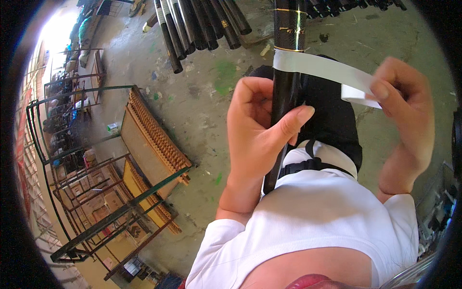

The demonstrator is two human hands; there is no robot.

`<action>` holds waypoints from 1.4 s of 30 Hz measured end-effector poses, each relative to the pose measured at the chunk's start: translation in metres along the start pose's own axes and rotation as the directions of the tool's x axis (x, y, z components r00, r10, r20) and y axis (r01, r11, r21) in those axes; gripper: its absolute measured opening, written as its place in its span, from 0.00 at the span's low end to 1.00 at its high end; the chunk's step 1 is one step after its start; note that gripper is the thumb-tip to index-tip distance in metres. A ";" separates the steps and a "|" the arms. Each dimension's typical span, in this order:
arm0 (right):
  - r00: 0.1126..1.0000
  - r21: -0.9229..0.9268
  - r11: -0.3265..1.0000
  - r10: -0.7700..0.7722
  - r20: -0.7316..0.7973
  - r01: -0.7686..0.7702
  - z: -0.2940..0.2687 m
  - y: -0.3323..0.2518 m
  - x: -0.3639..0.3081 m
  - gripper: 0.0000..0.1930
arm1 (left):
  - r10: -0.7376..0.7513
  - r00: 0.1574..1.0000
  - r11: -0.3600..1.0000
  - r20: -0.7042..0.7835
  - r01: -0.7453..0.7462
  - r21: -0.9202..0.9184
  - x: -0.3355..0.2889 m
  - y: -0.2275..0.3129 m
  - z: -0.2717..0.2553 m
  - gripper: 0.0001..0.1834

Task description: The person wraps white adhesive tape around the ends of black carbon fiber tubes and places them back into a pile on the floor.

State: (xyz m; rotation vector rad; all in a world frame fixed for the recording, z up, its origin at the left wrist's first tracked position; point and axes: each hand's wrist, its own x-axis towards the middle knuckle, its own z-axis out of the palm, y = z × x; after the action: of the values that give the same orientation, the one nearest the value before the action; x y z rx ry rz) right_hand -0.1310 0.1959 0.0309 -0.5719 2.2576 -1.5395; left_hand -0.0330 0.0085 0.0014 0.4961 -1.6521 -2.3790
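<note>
A glossy black tube (288,38) with gold rings and markings stands lengthwise in front of me, its lower end near my waist. My left hand (257,125) is closed around it, the thumb lying across its front. White tape (327,66) is stuck around the tube just below a gold ring and stretches taut to the right. Its other end runs to my right hand (402,98), which pinches the strip between thumb and fingers. Part of the tape roll (357,94) shows beside those fingers; the rest is hidden by the hand.
Several dark tubes (202,24) lie bundled at the top, with more black tube ends (337,7) at the far right. To the left, a metal frame rack (120,192) holds boards edged with a ridged wooden strip (156,132). The concrete floor (207,125) is stained.
</note>
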 end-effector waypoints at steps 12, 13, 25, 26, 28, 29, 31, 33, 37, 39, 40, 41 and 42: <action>0.998 -0.016 0.998 -0.055 -0.043 0.055 0.006 -0.011 0.004 0.14 | 0.005 0.998 0.998 0.057 -0.002 -0.055 -0.004 0.000 -0.002 0.25; 0.998 -0.008 0.999 -0.053 -0.039 0.052 0.005 -0.012 0.005 0.14 | -0.003 0.998 0.998 0.058 0.007 -0.063 -0.003 0.000 -0.001 0.26; 1.000 -0.036 0.999 -0.017 0.025 0.018 0.010 -0.009 0.005 0.12 | 0.004 0.974 0.987 0.227 0.033 -0.158 0.001 -0.004 -0.021 0.25; 1.000 -0.029 0.999 -0.022 0.020 0.022 0.012 -0.006 0.006 0.12 | -0.048 0.964 0.970 0.262 0.107 -0.218 0.001 -0.003 -0.025 0.22; 0.999 0.009 0.999 -0.048 -0.001 0.048 0.020 0.002 0.009 0.12 | 0.024 0.970 0.975 0.240 0.030 -0.222 -0.002 -0.006 -0.025 0.23; 0.999 -0.006 0.999 -0.045 -0.009 0.045 0.019 0.000 0.009 0.12 | 0.053 0.968 0.974 0.244 0.004 -0.227 -0.001 -0.006 -0.021 0.23; 1.000 -0.071 0.997 -0.023 0.000 0.023 0.013 -0.013 0.008 0.12 | 0.021 0.989 0.989 0.146 0.001 -0.146 -0.002 -0.004 -0.008 0.29; 0.998 -0.103 0.993 -0.052 0.029 0.055 0.016 -0.017 0.011 0.12 | 0.004 0.996 0.994 0.089 0.006 -0.107 -0.005 -0.004 -0.007 0.32; 0.992 -0.082 0.989 -0.124 0.024 0.126 0.024 -0.012 0.016 0.11 | -0.029 0.981 0.965 0.192 0.077 -0.249 -0.004 -0.001 -0.015 0.26; 0.992 -0.091 0.989 -0.119 -0.033 0.116 0.028 -0.016 0.014 0.11 | 0.016 0.973 0.959 0.229 0.050 -0.280 -0.001 -0.003 -0.018 0.22; 0.989 -0.099 0.990 -0.114 -0.092 0.105 0.034 -0.023 0.008 0.11 | 0.059 0.972 0.968 0.228 0.000 -0.250 0.000 -0.006 -0.019 0.21; 0.989 -0.111 0.991 -0.089 -0.119 0.076 0.035 -0.028 0.003 0.11 | 0.100 0.968 0.974 0.230 -0.048 -0.221 0.000 -0.007 -0.018 0.21; 0.987 -0.121 0.992 -0.066 -0.146 0.048 0.036 -0.033 -0.001 0.11 | 0.071 0.977 0.985 0.200 -0.038 -0.168 0.000 -0.007 -0.017 0.21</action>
State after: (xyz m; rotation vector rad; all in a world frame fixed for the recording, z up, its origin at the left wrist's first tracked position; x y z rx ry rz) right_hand -0.1076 0.1567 0.0494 -0.5749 2.4780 -1.5314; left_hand -0.0264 -0.0035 -0.0101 0.1789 -1.5067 -2.5695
